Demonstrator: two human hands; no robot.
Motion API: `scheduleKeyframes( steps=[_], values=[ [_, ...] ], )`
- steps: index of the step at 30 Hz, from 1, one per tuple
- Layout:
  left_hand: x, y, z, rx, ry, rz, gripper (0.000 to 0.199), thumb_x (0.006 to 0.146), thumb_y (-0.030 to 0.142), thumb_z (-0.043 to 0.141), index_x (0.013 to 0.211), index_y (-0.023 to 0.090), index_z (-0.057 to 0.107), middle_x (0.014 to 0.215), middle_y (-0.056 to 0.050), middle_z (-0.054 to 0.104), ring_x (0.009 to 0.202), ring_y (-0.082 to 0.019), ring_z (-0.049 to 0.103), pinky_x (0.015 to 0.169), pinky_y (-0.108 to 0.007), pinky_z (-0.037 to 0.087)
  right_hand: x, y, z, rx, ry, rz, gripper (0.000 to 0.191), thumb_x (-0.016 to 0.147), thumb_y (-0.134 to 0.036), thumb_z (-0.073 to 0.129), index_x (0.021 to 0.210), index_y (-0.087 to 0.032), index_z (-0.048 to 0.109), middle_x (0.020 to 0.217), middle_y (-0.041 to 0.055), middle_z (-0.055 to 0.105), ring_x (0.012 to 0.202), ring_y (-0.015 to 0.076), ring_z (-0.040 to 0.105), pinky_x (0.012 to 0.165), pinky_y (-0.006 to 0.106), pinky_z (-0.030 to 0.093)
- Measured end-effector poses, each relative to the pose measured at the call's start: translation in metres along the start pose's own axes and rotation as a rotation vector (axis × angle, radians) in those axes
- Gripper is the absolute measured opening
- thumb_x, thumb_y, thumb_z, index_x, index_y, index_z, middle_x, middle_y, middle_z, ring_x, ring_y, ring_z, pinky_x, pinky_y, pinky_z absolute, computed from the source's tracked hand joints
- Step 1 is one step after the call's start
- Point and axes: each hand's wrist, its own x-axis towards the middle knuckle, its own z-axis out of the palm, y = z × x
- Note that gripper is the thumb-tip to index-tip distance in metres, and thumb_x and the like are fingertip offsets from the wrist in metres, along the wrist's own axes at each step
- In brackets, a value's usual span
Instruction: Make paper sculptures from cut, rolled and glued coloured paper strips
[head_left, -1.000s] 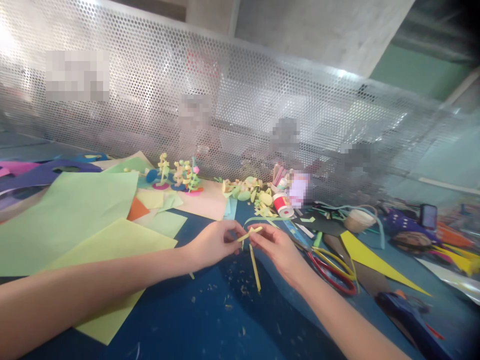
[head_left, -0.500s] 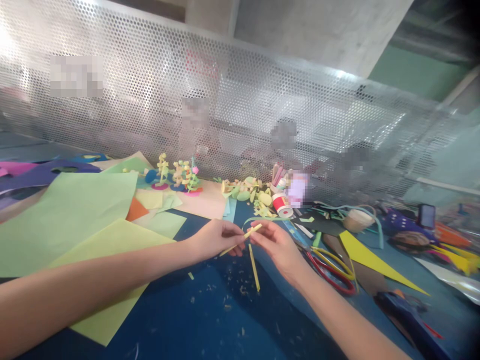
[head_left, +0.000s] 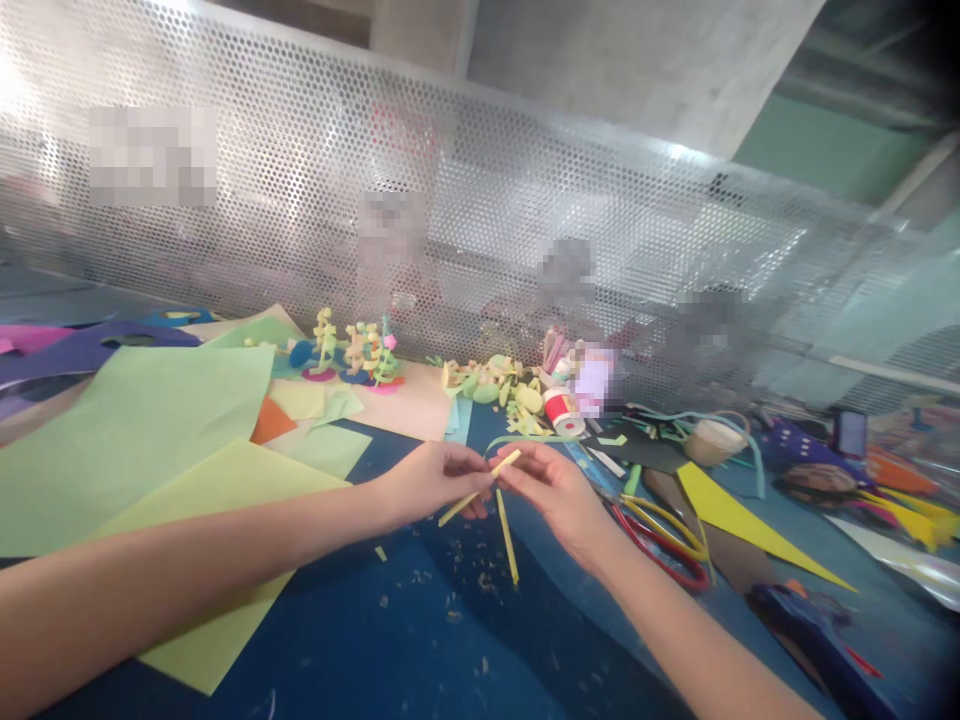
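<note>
Between my two hands, held above the blue table, is a thin yellow strip (head_left: 507, 463) that slants up to the right. My left hand (head_left: 448, 482) pinches it from the left, with its lower end showing under the fingers. My right hand (head_left: 546, 487) has thumb and fingers closed at the strip's upper part, almost touching my left fingertips. A second yellow strip (head_left: 508, 540) points down just below the hands; whether it is joined to the held one is hidden by the fingers.
Pale green sheets (head_left: 172, 430) lie at left. Small paper figures (head_left: 322, 345) and yellow-green pieces (head_left: 491, 380) stand behind. Red-and-yellow-handled scissors (head_left: 667, 540), a yellow paper triangle (head_left: 750, 520) and a white cup (head_left: 714, 441) are at right. A perforated metal screen (head_left: 465, 220) rises behind.
Both hands stay nearly in place on the yellow strip. The strip has shifted very slightly between the fingers.
</note>
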Motion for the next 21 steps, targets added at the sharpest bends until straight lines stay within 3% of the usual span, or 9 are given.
scheduleKeyframes(
  steps=[5, 10, 14, 18, 21],
  values=[
    [0.000, 0.001, -0.001, -0.019, -0.025, -0.015, 0.029, 0.075, 0.041, 0.058, 0.087, 0.015, 0.063, 0.073, -0.002, 0.065, 0.067, -0.016, 0.063, 0.064, -0.028, 0.051, 0.000, -0.006, -0.002, -0.096, -0.031, -0.003, 0.028, 0.072, -0.031, 0.068, 0.098, -0.022, 0.063, 0.095, 0.0028, 0.066, 0.090, 0.0180, 0.060, 0.087, 0.034, 0.044],
    [-0.002, 0.005, 0.000, -0.037, -0.052, -0.045, 0.030, 0.074, 0.042, 0.059, 0.087, 0.015, 0.064, 0.073, -0.002, 0.065, 0.067, -0.017, 0.063, 0.065, -0.029, 0.050, -0.008, -0.025, -0.017, -0.235, -0.073, 0.100, 0.043, 0.071, -0.029, 0.067, 0.113, -0.024, 0.058, 0.101, 0.0042, 0.064, 0.093, 0.0190, 0.060, 0.086, 0.037, 0.045],
    [-0.002, 0.006, 0.001, -0.062, -0.042, -0.041, 0.028, 0.075, 0.041, 0.059, 0.087, 0.016, 0.061, 0.074, -0.001, 0.063, 0.067, -0.015, 0.062, 0.065, -0.028, 0.048, -0.033, -0.049, -0.052, -0.440, 0.107, 0.116, 0.036, 0.069, -0.035, 0.068, 0.102, -0.021, 0.062, 0.094, 0.0065, 0.066, 0.086, 0.0209, 0.062, 0.081, 0.036, 0.047],
    [-0.001, 0.006, 0.005, -0.064, -0.042, -0.016, 0.024, 0.078, 0.038, 0.057, 0.086, 0.016, 0.059, 0.074, 0.000, 0.061, 0.066, -0.013, 0.060, 0.064, -0.027, 0.048, -0.060, -0.061, -0.076, -0.634, 0.334, 0.153, 0.024, 0.071, -0.043, 0.064, 0.077, -0.020, 0.063, 0.070, 0.0042, 0.065, 0.067, 0.0193, 0.061, 0.066, 0.032, 0.049],
    [-0.003, 0.007, 0.013, -0.078, -0.053, -0.011, 0.022, 0.079, 0.037, 0.056, 0.087, 0.016, 0.058, 0.073, 0.001, 0.060, 0.066, -0.013, 0.060, 0.065, -0.027, 0.048, -0.067, -0.053, -0.061, -0.615, 0.238, 0.176, 0.026, 0.072, -0.045, 0.062, 0.080, -0.020, 0.063, 0.074, 0.0052, 0.067, 0.067, 0.0194, 0.061, 0.064, 0.031, 0.049]
  ],
)
